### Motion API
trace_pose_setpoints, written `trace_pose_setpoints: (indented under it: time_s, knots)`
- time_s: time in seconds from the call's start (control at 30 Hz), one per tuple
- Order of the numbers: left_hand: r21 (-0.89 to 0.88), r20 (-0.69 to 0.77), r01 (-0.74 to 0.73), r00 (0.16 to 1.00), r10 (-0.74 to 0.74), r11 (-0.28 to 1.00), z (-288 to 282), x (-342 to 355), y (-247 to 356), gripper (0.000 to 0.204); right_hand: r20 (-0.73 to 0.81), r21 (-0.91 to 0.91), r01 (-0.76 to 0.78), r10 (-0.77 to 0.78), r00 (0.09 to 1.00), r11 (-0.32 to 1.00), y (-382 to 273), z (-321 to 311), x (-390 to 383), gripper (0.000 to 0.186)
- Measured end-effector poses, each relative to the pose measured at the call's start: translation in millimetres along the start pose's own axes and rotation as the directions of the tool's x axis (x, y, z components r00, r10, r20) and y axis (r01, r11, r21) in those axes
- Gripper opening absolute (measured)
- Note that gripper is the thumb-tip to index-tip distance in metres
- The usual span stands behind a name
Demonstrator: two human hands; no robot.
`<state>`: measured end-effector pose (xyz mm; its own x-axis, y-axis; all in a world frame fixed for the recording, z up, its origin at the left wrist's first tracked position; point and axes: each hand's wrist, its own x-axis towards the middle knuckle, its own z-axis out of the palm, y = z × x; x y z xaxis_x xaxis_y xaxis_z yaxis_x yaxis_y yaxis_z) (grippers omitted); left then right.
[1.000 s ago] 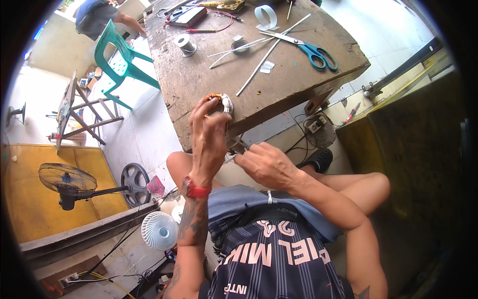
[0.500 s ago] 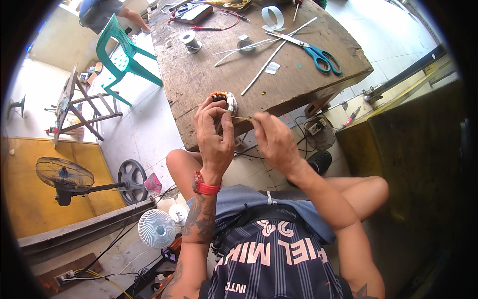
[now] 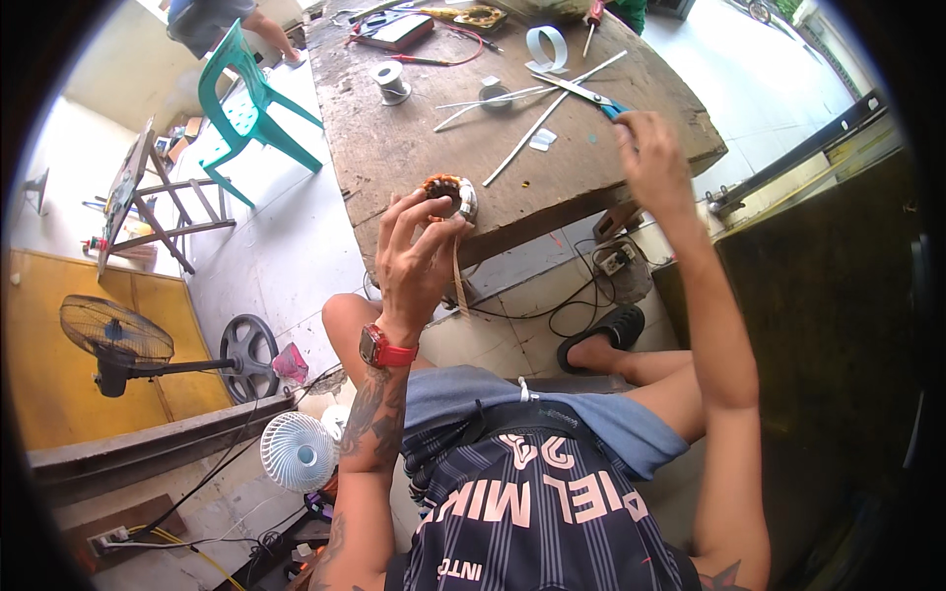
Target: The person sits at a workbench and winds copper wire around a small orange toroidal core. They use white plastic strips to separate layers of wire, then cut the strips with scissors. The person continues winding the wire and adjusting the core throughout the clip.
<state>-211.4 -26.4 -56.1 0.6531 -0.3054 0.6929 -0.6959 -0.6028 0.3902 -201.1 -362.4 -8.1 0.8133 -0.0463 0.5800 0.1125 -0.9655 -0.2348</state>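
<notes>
My left hand [image 3: 409,246] grips a ring-shaped wire coil [image 3: 467,193] at the table's near edge. Copper-orange windings show on one side of the ring and white wrapping on the other. From it a thin tan strip [image 3: 459,281] hangs loose below the tabletop. My right hand [image 3: 650,158] is over the handles of the scissors [image 3: 581,91], fingers curled around them. The blades, slightly parted, lie across a white strip and point away to the left. My hand hides most of the teal handles.
On the wooden table [image 3: 394,148] are a wire spool [image 3: 390,83], a roll of white tape [image 3: 546,49], thin white strips [image 3: 512,153], a meter with red leads [image 3: 394,30] and a screwdriver [image 3: 592,25]. A green chair [image 3: 241,108] and a fan [image 3: 116,330] stand to the left.
My right hand has let go of the thin strip and moved right and away to the scissors. The strip now hangs down. My left hand still holds the coil.
</notes>
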Motion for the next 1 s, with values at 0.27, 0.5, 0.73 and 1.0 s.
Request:
trace_pose_setpoints:
  time_s: [0.27,0.5,0.73,1.0]
  knots:
    - [0.100,-0.114,0.263,0.961,-0.252,0.960,-27.2,-24.5,2.7,0.015,0.430,-0.258,-0.101,0.207,0.879,0.961,78.5,22.8,45.3,0.029]
    - [-0.064,-0.093,0.418,0.902,-0.422,0.906,-27.2,-30.7,12.5,0.013,0.575,-0.027,-0.408,0.348,0.740,0.912,51.3,-66.4,15.8,0.053]
    - [-0.101,-0.044,0.455,0.887,-0.461,0.885,-30.5,-24.3,14.4,0.013,0.827,0.559,-0.704,-0.234,0.512,0.438,-36.2,-24.4,-104.4,0.047]
    - [0.110,-0.055,0.406,0.914,-0.402,0.907,-39.1,-17.8,21.3,0.016,0.775,0.349,-0.908,-0.616,0.140,0.232,-84.4,45.4,-133.9,0.054]
